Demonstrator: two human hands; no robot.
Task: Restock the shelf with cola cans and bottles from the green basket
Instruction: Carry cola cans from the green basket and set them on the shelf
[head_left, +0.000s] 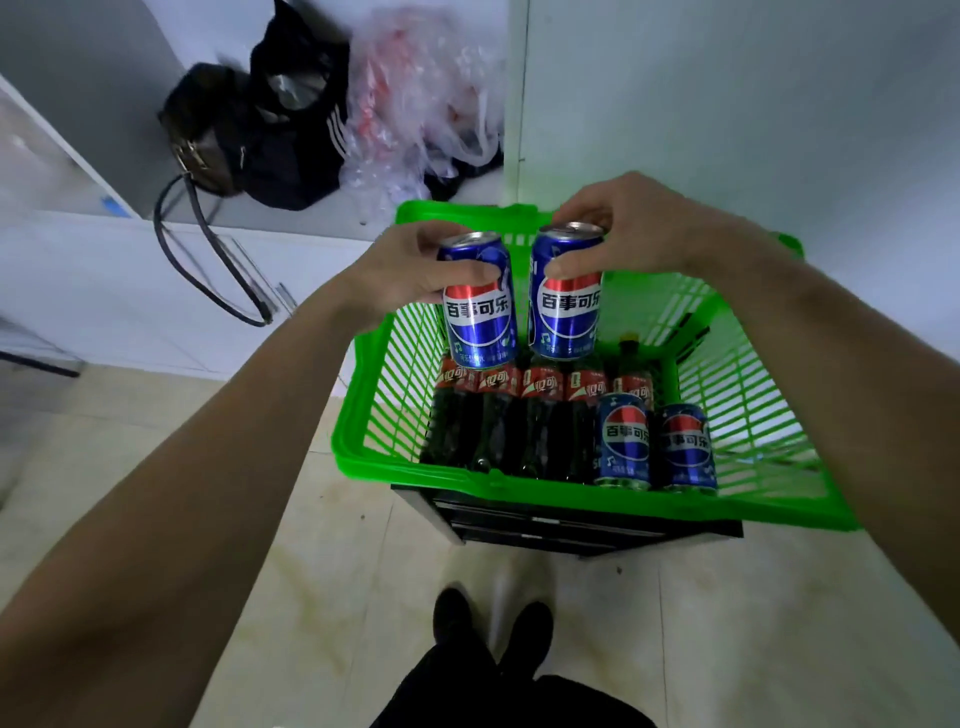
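My left hand grips a blue cola can by its upper part, held upright above the green basket. My right hand grips a second blue cola can from the top, side by side with the first. Inside the basket lie several dark cola bottles with red labels, and two more blue cans stand at the near right.
The basket rests on a black crate on a tiled floor. A white shelf unit stands at the left, with black bags and clear plastic bags behind it. A white wall fills the right. My shoes are below.
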